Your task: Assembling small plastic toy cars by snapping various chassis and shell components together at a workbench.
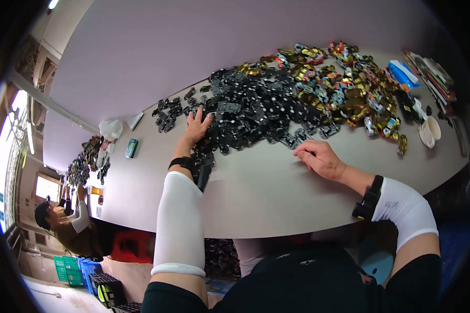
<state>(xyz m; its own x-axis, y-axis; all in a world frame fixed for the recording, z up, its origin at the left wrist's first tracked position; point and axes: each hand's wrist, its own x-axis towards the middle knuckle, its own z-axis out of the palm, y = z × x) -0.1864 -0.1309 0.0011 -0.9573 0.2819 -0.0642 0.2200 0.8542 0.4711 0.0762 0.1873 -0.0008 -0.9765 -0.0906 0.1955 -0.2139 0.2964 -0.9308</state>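
My left hand (197, 126) lies with spread fingers on the left side of a large heap of black toy-car bases (256, 104), holding nothing. My right hand (324, 160) is over the table in front of the heap, its fingers curled and pinched together. A small dark bit shows at its fingertips, too little to name. Just beyond that hand lie several loose greyish-black pieces (300, 135). To the right of the black heap spreads a pile of shiny gold and coloured toy-car bodies (357, 96).
A white cup (430, 131), a blue-and-white packet (403, 74) and a stack of papers (431, 73) are on the right. A smaller group of black pieces (168, 112) and a green can (132, 148) lie left. Another person (70, 224) sits at the table's far left end.
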